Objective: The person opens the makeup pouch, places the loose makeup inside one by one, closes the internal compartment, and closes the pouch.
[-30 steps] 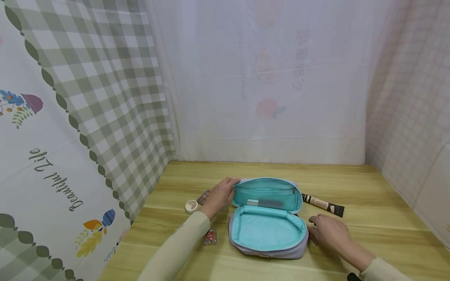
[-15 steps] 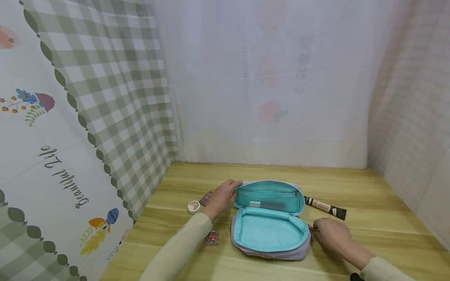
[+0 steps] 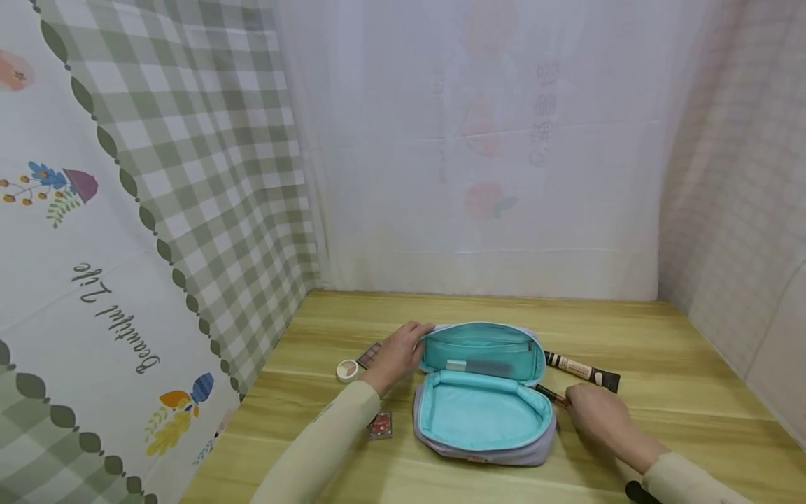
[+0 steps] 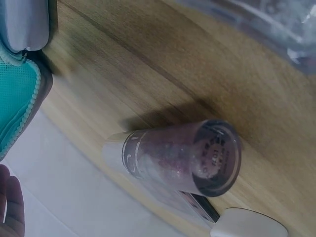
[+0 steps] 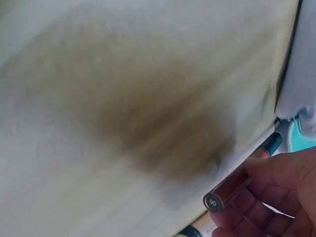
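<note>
An unzipped lilac makeup bag with turquoise lining lies with its lid raised, a slim tube with a pale end in the lid's mesh pocket. My left hand holds the lid's left edge; in the left wrist view only some fingers show. My right hand pinches a dark red lip gloss tube with a black cap, right of the bag. The cap points toward the bag's hinge side. In the left wrist view, a glittery clear tube lies on the table near the left hand.
Left of the bag lie a round white pot, a dark palette partly behind the hand, and a small red compact. A black-and-beige squeeze tube lies behind the right hand. Cloth curtains enclose the wooden table.
My right hand has picked up the lip gloss from beside the bag and shifted it slightly up, toward the hinge. The left hand stays at the lid.
</note>
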A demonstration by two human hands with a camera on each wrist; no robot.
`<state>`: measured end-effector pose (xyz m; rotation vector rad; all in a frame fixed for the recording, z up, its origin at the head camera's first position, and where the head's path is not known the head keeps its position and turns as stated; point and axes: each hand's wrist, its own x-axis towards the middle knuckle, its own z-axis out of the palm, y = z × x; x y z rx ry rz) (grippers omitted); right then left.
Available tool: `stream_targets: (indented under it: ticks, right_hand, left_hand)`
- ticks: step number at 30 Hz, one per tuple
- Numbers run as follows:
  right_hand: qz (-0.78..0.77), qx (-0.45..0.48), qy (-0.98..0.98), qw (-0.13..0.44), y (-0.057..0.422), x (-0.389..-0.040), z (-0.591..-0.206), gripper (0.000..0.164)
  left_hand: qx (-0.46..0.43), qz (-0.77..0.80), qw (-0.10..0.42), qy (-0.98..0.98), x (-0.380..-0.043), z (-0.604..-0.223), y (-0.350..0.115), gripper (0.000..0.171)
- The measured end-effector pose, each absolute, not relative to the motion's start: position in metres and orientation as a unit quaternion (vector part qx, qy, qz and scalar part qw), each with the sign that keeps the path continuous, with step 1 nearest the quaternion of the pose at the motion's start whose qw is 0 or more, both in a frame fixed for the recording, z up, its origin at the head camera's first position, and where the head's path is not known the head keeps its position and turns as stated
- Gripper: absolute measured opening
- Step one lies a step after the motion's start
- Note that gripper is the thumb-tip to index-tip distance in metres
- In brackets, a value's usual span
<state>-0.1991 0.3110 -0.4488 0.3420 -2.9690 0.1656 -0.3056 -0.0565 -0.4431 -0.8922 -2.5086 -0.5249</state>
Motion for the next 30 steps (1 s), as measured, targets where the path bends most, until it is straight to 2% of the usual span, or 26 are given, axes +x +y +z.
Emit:
stream_targets:
  ticks: [5, 9, 13, 15, 20, 24, 30]
  right_hand:
    - [0.06, 0.092, -0.989, 0.098, 0.319, -0.198, -0.438, 0.024]
    - [0.066, 0.081, -0.986, 0.132, 0.324, -0.196, -0.431, 0.013]
    - [0.072, 0.081, -0.98, 0.169, 0.327, -0.195, -0.427, 0.013]
    - [0.074, 0.094, -0.972, 0.2, 0.327, -0.195, -0.427, 0.016]
    - [0.076, 0.14, -0.944, 0.289, 0.322, -0.195, -0.426, 0.006]
    - [0.066, 0.185, -0.919, 0.342, 0.315, -0.2, -0.423, 0.013]
    - [0.049, 0.211, -0.907, 0.36, 0.301, -0.208, -0.419, 0.013]
  left_hand:
    - [-0.32, -0.191, 0.214, -0.903, -0.306, -0.442, -0.056, 0.038]
    - [-0.319, -0.189, 0.215, -0.904, -0.306, -0.443, -0.055, 0.039]
    - [-0.321, -0.194, 0.217, -0.901, -0.306, -0.444, -0.056, 0.039]
    - [-0.32, -0.196, 0.218, -0.901, -0.306, -0.444, -0.057, 0.038]
    - [-0.324, -0.196, 0.216, -0.9, -0.306, -0.443, -0.057, 0.038]
    - [-0.325, -0.197, 0.22, -0.898, -0.305, -0.441, -0.056, 0.039]
    - [-0.321, -0.197, 0.217, -0.9, -0.305, -0.441, -0.057, 0.039]
